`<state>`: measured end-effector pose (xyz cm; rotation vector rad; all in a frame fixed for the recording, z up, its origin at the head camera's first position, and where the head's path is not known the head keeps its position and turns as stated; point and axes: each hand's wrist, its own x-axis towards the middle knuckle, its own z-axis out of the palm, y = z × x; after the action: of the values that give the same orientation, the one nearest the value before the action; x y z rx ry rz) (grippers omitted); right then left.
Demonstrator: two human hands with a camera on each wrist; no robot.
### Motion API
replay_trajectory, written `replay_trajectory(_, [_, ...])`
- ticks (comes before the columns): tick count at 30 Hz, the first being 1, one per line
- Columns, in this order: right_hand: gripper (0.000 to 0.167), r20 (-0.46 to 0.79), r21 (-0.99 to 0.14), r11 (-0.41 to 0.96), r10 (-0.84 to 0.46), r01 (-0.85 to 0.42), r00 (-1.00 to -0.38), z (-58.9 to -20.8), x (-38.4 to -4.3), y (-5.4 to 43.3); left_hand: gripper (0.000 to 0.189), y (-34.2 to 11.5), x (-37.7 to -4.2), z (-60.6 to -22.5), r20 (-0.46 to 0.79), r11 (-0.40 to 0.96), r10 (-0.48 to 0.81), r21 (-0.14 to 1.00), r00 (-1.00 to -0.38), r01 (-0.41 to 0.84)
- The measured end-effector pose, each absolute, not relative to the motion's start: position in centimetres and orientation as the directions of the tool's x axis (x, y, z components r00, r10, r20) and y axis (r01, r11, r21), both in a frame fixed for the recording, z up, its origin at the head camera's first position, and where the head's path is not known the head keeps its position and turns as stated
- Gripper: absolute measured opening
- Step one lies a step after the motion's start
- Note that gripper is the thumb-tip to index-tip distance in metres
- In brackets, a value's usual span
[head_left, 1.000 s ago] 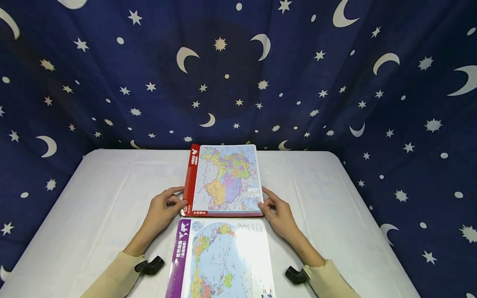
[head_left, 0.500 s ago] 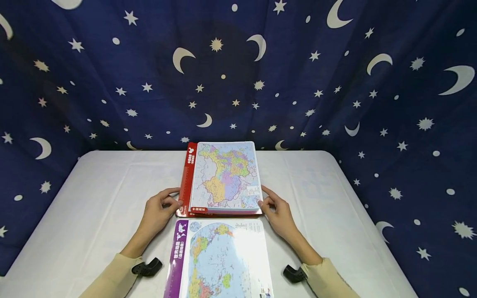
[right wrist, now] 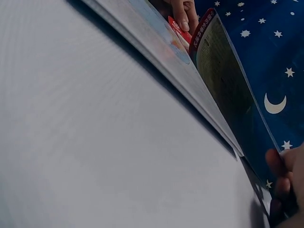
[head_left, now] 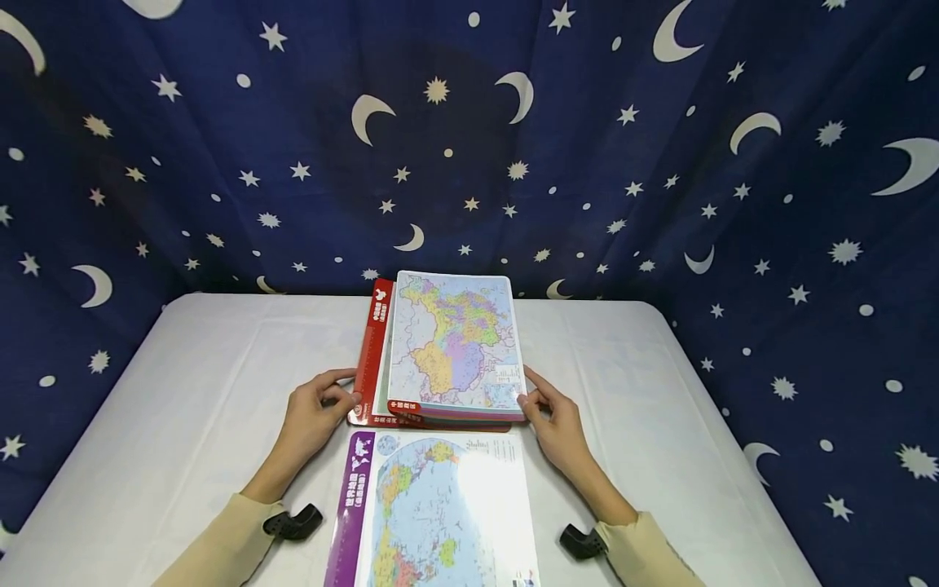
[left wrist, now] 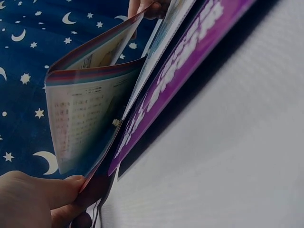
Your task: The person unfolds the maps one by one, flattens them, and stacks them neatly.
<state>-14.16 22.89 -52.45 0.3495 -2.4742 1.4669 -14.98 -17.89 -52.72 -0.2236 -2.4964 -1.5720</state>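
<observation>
Left hand [head_left: 311,416] pinches the red map [head_left: 372,342] at 8 o'clock, right hand [head_left: 559,420] the upper sheets [head_left: 455,342] at 4. Those sheets ride higher and nearer 3 o'clock than a second ago, so the red map, at 12 o'clock from the purple map [head_left: 433,514], is apparently opening.

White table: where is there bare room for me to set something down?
The table looks bare between the left hand and the left edge, and between the right hand and the right edge. The middle is crowded: both hands hold the red-edged map sheets, and the purple-edged map lies just nearer the person.
</observation>
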Motion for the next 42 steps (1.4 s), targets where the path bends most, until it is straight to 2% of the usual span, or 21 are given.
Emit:
replay_trajectory(11, [0.049, 0.327, -0.828, 0.471, -0.033, -0.303, -0.944, -52.5, -14.0, 23.5, 0.034, -17.9, -14.9, -53.3, 0.255, 0.485, -0.014, 0.847, -0.967, 0.216])
replay_trajectory(34, [0.049, 0.358, -0.817, 0.491, 0.023, -0.301, -0.933, -52.5, -13.8, 24.0, 0.026, -18.7, -14.6, -53.2, 0.324, 0.491, -0.04, 0.83, -0.945, 0.264])
replay_trajectory(42, [0.046, 0.376, -0.825, 0.481, 0.076, -0.296, -0.924, -50.4, -12.8, 23.0, 0.016, -19.1, -14.6, -53.0, 0.332, 0.504, -0.061, 0.824, -0.941, 0.258])
